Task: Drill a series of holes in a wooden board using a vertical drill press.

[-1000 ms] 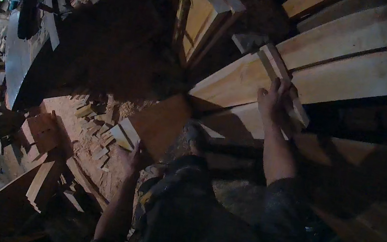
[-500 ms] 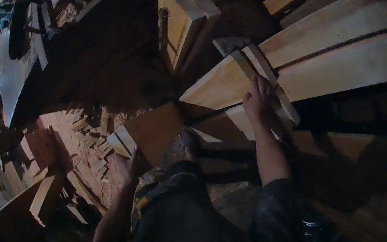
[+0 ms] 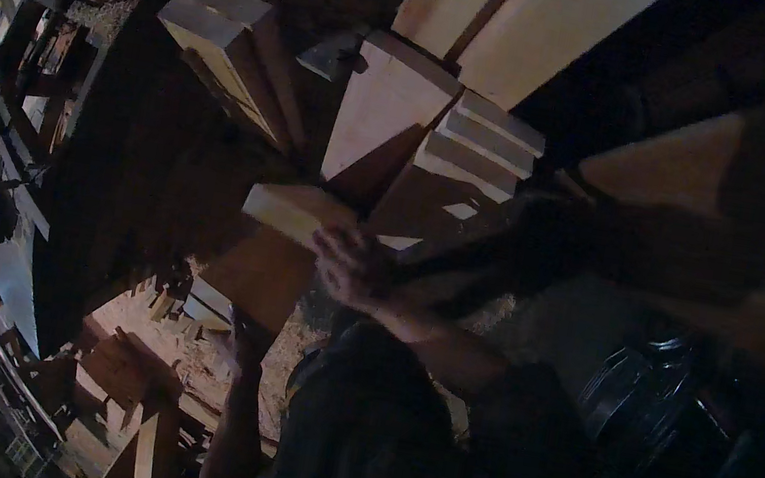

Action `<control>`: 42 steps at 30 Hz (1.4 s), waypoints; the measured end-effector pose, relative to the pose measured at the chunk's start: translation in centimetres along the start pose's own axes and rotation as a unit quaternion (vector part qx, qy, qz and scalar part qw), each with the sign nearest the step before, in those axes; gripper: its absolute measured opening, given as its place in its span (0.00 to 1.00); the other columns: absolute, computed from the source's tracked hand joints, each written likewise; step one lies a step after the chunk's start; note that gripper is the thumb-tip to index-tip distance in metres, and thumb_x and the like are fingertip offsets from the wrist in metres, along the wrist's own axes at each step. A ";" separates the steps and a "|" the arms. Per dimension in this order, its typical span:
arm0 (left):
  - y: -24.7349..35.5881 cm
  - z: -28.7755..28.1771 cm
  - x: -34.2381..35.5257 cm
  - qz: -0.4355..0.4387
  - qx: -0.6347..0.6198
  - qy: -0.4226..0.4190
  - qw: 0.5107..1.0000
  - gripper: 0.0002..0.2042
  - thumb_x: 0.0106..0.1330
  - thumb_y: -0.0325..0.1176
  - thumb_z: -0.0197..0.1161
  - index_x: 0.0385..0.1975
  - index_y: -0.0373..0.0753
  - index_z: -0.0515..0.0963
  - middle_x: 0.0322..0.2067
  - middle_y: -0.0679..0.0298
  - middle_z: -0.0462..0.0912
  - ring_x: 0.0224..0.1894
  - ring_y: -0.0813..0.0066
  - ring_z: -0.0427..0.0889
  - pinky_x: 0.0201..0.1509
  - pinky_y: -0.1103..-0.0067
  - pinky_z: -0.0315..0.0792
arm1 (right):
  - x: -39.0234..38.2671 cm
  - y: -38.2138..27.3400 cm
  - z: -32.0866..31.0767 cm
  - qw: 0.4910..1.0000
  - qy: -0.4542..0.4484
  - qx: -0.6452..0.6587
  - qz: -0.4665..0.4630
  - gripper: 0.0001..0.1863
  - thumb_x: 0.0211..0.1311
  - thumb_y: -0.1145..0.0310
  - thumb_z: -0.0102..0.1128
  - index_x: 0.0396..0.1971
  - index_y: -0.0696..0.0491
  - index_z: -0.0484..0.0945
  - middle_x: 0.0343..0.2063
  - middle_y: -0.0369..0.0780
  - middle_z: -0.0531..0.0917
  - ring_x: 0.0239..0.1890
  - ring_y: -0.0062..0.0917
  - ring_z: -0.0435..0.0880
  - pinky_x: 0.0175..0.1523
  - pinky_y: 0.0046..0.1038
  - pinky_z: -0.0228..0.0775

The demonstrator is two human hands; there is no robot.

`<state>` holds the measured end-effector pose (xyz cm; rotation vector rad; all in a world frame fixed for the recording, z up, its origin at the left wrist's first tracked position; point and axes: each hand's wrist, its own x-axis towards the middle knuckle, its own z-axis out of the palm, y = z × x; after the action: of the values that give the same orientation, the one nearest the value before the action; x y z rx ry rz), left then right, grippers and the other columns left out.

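My right hand (image 3: 348,264) is closed on a short thick wooden board (image 3: 290,206) at the centre, held just over the brown boards (image 3: 256,269) in my left hand. My left hand (image 3: 237,348), dim and partly shadowed, grips those boards near their pale end at the lower middle. Beyond my hands lie more cut boards: a pale tapered one (image 3: 380,98) and a stack (image 3: 478,139) with several stepped ends. Two upright boards (image 3: 230,65) stand to their left in shadow.
Long planks (image 3: 533,18) run off at the top. A wide brown board (image 3: 677,151) is at the right, a shiny dark object (image 3: 636,409) at lower right. A curved metal edge (image 3: 7,270) and timber clutter line the left. Offcuts (image 3: 138,330) and sawdust lie low on the left.
The view has turned, shifting the planks up and left. My right hand has moved from the right-hand planks to the centre with a board, over the boards in my left hand.
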<state>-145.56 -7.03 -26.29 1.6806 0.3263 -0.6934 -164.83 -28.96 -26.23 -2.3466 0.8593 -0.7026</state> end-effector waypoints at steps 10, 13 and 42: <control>1.5 1.3 -2.6 0.219 -0.130 -0.328 0.910 0.46 0.56 0.24 0.73 0.72 0.38 0.49 0.65 0.52 0.61 0.63 0.62 0.65 0.68 0.67 0.64 | -4.7 -5.8 3.7 0.956 -0.115 0.269 0.022 0.23 0.66 0.59 0.59 0.55 0.58 0.76 0.61 0.49 0.73 0.59 0.39 0.76 0.62 0.41 0.69; 1.2 0.7 -2.5 0.223 0.044 -0.168 0.959 0.50 0.54 0.24 0.75 0.73 0.39 0.46 0.66 0.52 0.59 0.64 0.62 0.64 0.68 0.67 0.63 | -3.5 -0.4 6.2 0.913 -0.128 0.235 0.308 0.25 0.68 0.56 0.58 0.57 0.60 0.75 0.60 0.54 0.71 0.59 0.46 0.74 0.61 0.43 0.68; 4.1 10.2 -4.3 0.107 0.179 -0.042 0.977 0.52 0.61 0.41 0.72 0.73 0.34 0.37 0.65 0.46 0.57 0.64 0.59 0.64 0.68 0.67 0.60 | 2.3 1.7 -0.6 0.953 -0.163 0.204 0.156 0.30 0.66 0.59 0.60 0.64 0.59 0.68 0.66 0.52 0.67 0.69 0.49 0.63 0.72 0.49 0.53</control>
<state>-149.30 -17.15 -21.39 1.9850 -0.0458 -0.6864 -164.35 -31.86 -26.26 -1.8344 0.8180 -0.3099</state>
